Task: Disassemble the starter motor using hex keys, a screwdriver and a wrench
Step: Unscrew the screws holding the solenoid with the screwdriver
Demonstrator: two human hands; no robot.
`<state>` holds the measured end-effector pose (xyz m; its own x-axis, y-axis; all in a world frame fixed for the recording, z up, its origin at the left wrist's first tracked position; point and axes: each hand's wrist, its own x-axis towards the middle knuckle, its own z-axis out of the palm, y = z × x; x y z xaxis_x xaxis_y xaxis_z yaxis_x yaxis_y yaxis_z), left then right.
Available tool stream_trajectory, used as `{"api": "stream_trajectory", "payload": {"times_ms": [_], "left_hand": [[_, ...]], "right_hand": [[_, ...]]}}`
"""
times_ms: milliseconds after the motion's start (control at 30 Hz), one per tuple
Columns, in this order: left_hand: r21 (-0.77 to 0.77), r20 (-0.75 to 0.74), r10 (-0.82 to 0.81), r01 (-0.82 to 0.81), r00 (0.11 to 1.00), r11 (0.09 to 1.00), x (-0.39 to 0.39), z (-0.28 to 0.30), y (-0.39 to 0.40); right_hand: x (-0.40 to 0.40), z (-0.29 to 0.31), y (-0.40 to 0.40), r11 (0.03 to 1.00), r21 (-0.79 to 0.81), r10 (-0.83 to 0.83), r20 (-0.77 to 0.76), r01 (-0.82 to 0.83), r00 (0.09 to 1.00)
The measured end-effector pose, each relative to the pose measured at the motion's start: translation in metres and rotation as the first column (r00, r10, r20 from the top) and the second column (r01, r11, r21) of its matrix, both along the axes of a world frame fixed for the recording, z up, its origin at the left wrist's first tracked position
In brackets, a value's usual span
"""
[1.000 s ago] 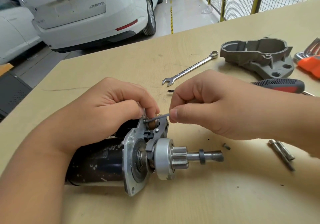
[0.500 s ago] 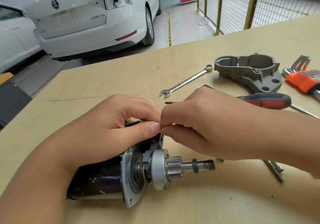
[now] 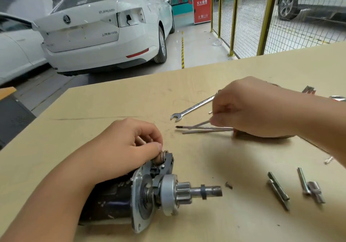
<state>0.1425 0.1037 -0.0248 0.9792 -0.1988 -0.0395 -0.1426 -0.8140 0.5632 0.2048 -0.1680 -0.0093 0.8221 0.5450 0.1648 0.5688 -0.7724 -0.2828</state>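
The starter motor (image 3: 142, 198) lies on its side at the near left of the wooden table (image 3: 234, 223), its dark, paint-flecked body pointing left and its bare shaft pointing right. A grey metal flange plate closes the body's end; past it sit a pale drive collar, a small toothed pinion and a dark ring on the shaft. A black lever assembly stands up above the flange, with a coppery round part at its top.

The left hand (image 3: 127, 148) rests over the upper body of the motor, fingers curled, the thumb and fingertips pressed against that coppery part. The right hand (image 3: 249, 108) hovers well to the right, fingers drawn together and pinching a thin hex key (image 3: 201, 124) — blurred, its tip angled down toward the screwdriver (image 3: 204, 128) shaft lying just beneath.

A wrench (image 3: 192, 108) lies beyond, and two long bolts (image 3: 279, 191) rest at the near right. Behind the table stand a white car (image 3: 101, 32), a red cabinet (image 3: 202, 1) and a yellow-posted mesh fence (image 3: 265, 17).
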Motion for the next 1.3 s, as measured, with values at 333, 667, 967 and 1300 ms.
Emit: {"api": "stream_trajectory", "payload": {"times_ms": [333, 667, 967, 1300], "left_hand": [[-0.034, -0.103, 0.054, -0.058, 0.993, 0.998, -0.001, 0.005, -0.006], [0.008, -0.046, 0.086, -0.086, 0.995, 0.996, 0.0, 0.001, -0.008], [-0.01, -0.066, 0.087, -0.088, 0.994, 0.996, -0.002, 0.003, -0.01], [-0.033, -0.069, 0.083, -0.085, 0.994, 0.996, -0.004, 0.006, -0.011]], "right_hand": [[0.004, -0.03, 0.009, 0.986, -0.158, 0.034, -0.069, -0.045, 0.997], [0.026, -0.035, 0.0, 0.878, -0.258, -0.358, 0.207, 0.404, 0.911], [0.043, -0.029, 0.01, 0.897, -0.33, -0.35, -0.121, 0.295, 0.929], [0.04, -0.026, 0.004, 0.956, 0.072, -0.275, -0.128, 0.286, 0.953]]}}
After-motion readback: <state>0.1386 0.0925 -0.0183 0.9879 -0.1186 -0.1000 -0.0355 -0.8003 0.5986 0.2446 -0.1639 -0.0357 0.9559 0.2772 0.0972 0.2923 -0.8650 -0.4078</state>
